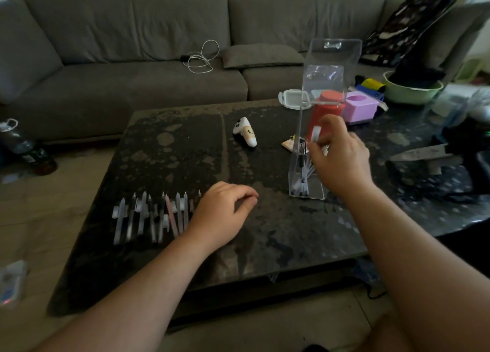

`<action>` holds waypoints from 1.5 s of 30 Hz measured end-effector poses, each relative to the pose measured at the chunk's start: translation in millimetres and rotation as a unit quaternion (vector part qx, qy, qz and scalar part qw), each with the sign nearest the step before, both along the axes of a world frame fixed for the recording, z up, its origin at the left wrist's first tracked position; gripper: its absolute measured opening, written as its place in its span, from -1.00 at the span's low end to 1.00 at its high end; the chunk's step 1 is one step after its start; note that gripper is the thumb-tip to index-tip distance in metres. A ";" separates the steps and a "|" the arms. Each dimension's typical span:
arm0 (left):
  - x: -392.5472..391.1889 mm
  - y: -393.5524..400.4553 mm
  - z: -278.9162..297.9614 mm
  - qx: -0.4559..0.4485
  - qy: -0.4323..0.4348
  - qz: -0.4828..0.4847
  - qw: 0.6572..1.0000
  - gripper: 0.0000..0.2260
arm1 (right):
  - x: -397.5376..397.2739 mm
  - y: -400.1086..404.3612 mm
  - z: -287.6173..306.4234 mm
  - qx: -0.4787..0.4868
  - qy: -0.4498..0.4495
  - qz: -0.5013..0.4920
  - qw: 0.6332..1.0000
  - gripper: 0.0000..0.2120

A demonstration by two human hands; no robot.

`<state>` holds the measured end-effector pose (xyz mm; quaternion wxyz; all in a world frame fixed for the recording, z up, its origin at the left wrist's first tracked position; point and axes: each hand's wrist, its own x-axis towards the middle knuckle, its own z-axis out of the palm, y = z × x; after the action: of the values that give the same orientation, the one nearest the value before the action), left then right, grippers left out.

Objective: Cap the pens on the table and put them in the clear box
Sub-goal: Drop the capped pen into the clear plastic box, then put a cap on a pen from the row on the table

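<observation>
A row of several uncapped pens (156, 217) lies at the front left of the dark table (185, 150), with loose caps among them. My left hand (225, 208) rests just right of that row, fingers curled, holding nothing that I can see. A tall clear box (322, 91) stands upright right of centre, its lid flap raised, with several capped pens (301, 184) inside. My right hand (339, 152) is at the box's open side, fingers closed on a white capped pen (316, 134) that points into the box.
A white toy-like object (246, 134) lies mid-table. Behind the box stand a red bottle (327, 110), a pink block (360, 109) and a small clear container (293, 99). A green bowl (413, 90) sits far right, a grey sofa (132, 46) behind.
</observation>
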<state>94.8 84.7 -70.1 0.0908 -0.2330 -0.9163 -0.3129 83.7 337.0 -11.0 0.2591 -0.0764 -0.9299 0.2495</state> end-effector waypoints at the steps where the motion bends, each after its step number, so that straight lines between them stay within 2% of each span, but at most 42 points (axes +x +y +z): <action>1: 1.4 4.0 -1.7 -0.007 0.007 -0.018 1.000 -0.84 | 0.2 -2.8 -0.7 -0.001 -0.010 0.006 1.000 -0.68; 3: 4.0 11.5 -3.6 -0.015 0.014 -0.037 0.999 -0.84 | -0.1 -4.8 -3.0 0.016 -0.024 0.009 1.000 -0.70; 5: 5.6 15.5 -3.7 -0.018 0.012 -0.041 0.999 -0.84 | 0.5 -2.4 -5.8 0.059 -0.047 0.013 0.997 -0.79; 8: 5.7 13.9 -3.6 -0.028 0.006 -0.037 0.999 -0.84 | 4.2 0.1 -7.7 0.066 -0.077 0.013 0.995 -0.72; 14: -2.1 -8.2 -0.1 -0.064 -0.025 0.025 0.997 -0.83 | 10.9 -14.2 -8.0 0.088 0.017 -0.022 0.996 -0.62; 18: -10.4 -38.6 0.5 -0.089 -0.047 0.087 0.991 -0.84 | 8.3 -43.2 -11.7 0.115 0.061 0.032 0.991 -0.67; 21: -15.3 -65.1 -2.4 -0.121 -0.063 0.150 0.979 -0.82 | 2.0 -77.2 -26.5 0.094 -0.019 0.149 0.984 -0.66; 23: -17.1 -78.4 -6.2 -0.155 -0.076 0.194 0.966 -0.78 | -0.6 -102.4 -40.0 0.082 -0.123 0.223 0.964 -0.65; 26: -16.7 -85.1 -11.2 -0.195 -0.104 0.233 0.947 -0.71 | -7.9 -132.9 -56.2 0.062 -0.244 0.283 0.925 -0.64; 28: -16.4 -83.3 -13.5 -0.215 -0.112 0.230 0.943 -0.67 | -11.3 -147.9 -67.1 0.053 -0.268 0.298 0.915 -0.68; 32: -16.1 -81.3 -15.8 -0.259 -0.100 0.221 0.935 -0.63 | -11.5 -175.9 -85.2 0.059 -0.252 0.329 0.908 -0.70; 36: -14.7 -77.7 -16.5 -0.290 -0.065 0.221 0.929 -0.67 | -20.3 -182.4 -85.8 0.106 -0.242 0.296 0.918 -0.84; 40: -15.2 -72.5 -15.8 -0.322 -0.014 0.199 0.926 -0.66 | -31.6 -170.4 -73.4 0.143 -0.297 0.222 0.918 -0.90; 45: -17.3 -62.0 -19.9 -0.312 0.011 0.167 0.935 -0.73 | -33.0 -145.5 -59.4 0.083 -0.355 0.187 0.912 -0.76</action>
<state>77.5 22.7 -90.1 0.0746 -0.0963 -0.9925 0.0114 50.7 191.5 -70.4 -0.1338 0.0374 -0.9753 0.1715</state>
